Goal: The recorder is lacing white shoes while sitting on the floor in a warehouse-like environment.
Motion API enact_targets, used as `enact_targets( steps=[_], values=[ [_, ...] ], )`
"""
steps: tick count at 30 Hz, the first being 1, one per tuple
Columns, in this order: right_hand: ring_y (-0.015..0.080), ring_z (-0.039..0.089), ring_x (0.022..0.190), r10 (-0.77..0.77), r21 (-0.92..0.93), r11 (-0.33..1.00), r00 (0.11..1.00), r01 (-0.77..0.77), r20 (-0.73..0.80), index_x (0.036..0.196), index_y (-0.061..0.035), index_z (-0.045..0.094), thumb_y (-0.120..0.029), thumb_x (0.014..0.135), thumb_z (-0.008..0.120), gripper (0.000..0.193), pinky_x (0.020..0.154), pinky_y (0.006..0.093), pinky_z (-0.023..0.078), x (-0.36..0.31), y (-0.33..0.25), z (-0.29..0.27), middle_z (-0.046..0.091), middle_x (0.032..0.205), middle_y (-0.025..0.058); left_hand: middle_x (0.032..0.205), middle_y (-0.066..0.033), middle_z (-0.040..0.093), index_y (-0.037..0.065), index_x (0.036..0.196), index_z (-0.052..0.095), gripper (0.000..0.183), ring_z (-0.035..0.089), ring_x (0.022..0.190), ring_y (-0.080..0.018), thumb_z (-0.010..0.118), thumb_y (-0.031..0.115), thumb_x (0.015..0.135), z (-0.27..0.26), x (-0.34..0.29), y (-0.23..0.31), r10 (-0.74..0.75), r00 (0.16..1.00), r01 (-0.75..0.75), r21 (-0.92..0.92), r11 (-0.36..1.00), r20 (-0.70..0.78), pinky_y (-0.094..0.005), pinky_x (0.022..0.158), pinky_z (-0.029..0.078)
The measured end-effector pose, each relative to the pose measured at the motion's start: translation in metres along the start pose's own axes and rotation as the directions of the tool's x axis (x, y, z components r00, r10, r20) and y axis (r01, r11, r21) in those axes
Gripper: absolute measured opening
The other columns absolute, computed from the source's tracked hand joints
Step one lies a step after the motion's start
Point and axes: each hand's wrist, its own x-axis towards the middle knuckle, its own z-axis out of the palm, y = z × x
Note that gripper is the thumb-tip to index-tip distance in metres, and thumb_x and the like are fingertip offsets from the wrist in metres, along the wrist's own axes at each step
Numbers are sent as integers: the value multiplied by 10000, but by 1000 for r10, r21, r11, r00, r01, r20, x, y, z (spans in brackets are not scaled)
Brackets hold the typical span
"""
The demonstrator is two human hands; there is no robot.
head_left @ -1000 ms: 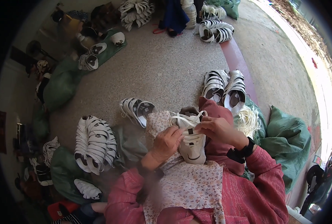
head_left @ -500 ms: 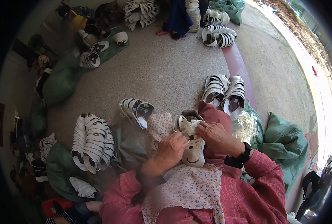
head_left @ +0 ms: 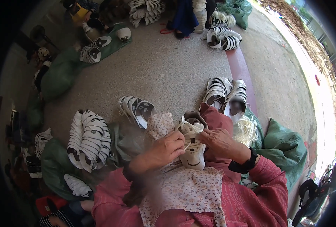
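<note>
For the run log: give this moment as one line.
left hand: on white shoe, gripping lace | right hand: pinching lace at shoe tongue | shoe: on lap over floral cloth | nearby: shoe stacks on floor

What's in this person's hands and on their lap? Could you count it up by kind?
white shoe: 1, held between the left hand and the right hand
floral cloth: 1, spread over the lap
black wristband: 1, on the right wrist
Total: 3
</note>
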Motion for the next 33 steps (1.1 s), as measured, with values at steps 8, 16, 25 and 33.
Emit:
enact_targets(
  steps=[8,16,25,33],
  values=[
    [307,641,796,-2,31,999,980,9,-198,984,-98,625,-118,839,649,149,658,429,505,-2,8,4,574,866,87,978,-108,602,33,998,629,190,627,902,-287,644,206,921,-11,0,-25,-96,966,155,-242,958,239,-373,787,493],
    [336,634,788,171,245,960,976,-135,-135,866,-53,593,-118,800,700,141,661,425,509,-9,-35,7,584,916,104,877,-90,618,29,927,668,174,626,824,-230,686,201,908,-6,13,-35,-109,990,123,-164,979,92,-333,744,490],
    [344,624,901,272,257,938,954,-233,-125,1017,-82,620,-10,768,639,259,779,428,500,-13,8,-4,582,987,111,891,-69,632,23,912,679,139,619,838,-207,726,145,865,-10,4,-32,-58,992,89,-304,948,110,-313,771,491],
    [267,580,924,-18,213,975,972,70,-234,1006,-105,658,-52,777,712,241,760,375,473,-13,16,6,555,973,68,825,-79,585,35,918,682,129,604,797,-231,723,143,859,-17,-3,-7,-112,983,138,-179,974,145,-349,720,474]
  ],
)
